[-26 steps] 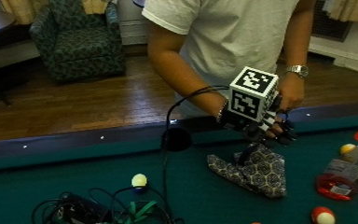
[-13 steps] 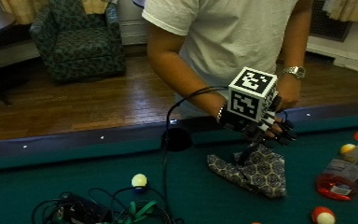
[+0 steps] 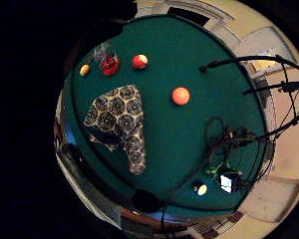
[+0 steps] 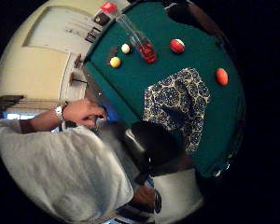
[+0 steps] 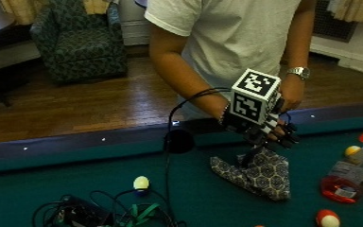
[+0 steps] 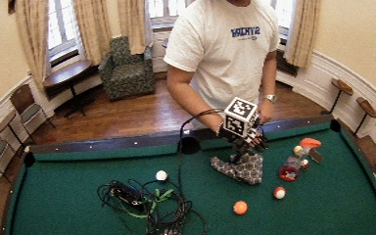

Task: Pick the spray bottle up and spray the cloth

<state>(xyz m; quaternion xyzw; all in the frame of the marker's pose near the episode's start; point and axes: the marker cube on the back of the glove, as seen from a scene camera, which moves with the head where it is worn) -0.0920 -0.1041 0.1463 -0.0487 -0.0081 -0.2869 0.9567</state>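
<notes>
Green-felt worktop: gloved right hand hovers over cloth, grip empty, relaxed; reach lower right toward spray bottle.

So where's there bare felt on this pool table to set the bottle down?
Free: open felt between the cloth and the cable tangle, and past the orange ball. Crowded: around the spray bottle, with balls beside it.
</notes>
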